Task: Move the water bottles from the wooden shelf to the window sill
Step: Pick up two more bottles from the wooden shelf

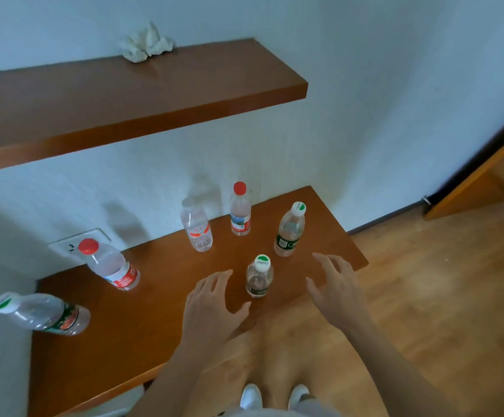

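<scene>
Several clear plastic water bottles stand on the lower wooden shelf [154, 326]. A small green-labelled bottle with a white cap [259, 276] stands near the shelf's front edge, between my two hands. My left hand [214, 305] hovers just left of it, fingers spread, holding nothing. My right hand [333, 284] is open to its right, over the shelf's front corner. Behind stand a taller green-labelled bottle [289, 231], a red-capped bottle [240, 210] and a red-labelled bottle with a clear cap [197, 225]. Further left are a red-capped bottle [110, 264] and a green-and-white-capped bottle [41, 314].
An upper wooden shelf [124, 103] juts from the white wall and carries a crumpled white cloth [146, 43]. A wall socket [76, 243] sits behind the left bottles. Wooden floor [440, 281] lies to the right, with a wooden door [485, 176] at the far right. My white shoes [274, 395] show below.
</scene>
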### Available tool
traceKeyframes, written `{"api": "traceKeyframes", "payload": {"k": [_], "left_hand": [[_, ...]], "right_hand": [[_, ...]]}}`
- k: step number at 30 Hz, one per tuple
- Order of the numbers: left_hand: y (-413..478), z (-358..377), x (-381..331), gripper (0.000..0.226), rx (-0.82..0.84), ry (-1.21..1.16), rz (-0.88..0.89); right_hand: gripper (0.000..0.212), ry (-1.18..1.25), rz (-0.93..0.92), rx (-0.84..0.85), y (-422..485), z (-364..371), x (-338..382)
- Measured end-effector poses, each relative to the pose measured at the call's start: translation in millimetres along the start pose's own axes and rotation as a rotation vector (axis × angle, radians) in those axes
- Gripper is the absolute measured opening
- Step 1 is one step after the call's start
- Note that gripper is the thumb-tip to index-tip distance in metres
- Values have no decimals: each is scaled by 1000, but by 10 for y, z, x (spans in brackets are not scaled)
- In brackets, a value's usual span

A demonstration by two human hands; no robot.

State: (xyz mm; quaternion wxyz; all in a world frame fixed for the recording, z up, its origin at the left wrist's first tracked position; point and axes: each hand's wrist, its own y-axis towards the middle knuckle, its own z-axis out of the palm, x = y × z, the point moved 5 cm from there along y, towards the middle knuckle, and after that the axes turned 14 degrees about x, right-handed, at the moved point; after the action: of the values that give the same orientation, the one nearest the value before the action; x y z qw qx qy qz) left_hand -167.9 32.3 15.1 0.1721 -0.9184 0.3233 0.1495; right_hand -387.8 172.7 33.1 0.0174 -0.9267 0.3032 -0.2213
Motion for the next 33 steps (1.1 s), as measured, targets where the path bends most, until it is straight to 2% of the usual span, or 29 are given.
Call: {"api": "traceKeyframes", "payload": {"k": [6,10,16,21,28,33], "left_hand": [[205,430,61,92,124,-287,-123],[333,595,-52,100,98,-426,-181],[554,703,-254,107,74,-600,-269],[697,776,-336,95,29,-634,-265],[898,767,-309,65,-68,-839,-420],[915,615,-335,58,-145,-883,-460]], "right_hand": [[69,263,106,161,481,222,-298],[81,430,131,248,912,370,-349],[94,636,22,281,1394,525,-309],[101,728,-41,331,1662,648,-247],[73,707,-59,319,1856,663,-198],[73,686,-75,345,1833,497,-84]]}}
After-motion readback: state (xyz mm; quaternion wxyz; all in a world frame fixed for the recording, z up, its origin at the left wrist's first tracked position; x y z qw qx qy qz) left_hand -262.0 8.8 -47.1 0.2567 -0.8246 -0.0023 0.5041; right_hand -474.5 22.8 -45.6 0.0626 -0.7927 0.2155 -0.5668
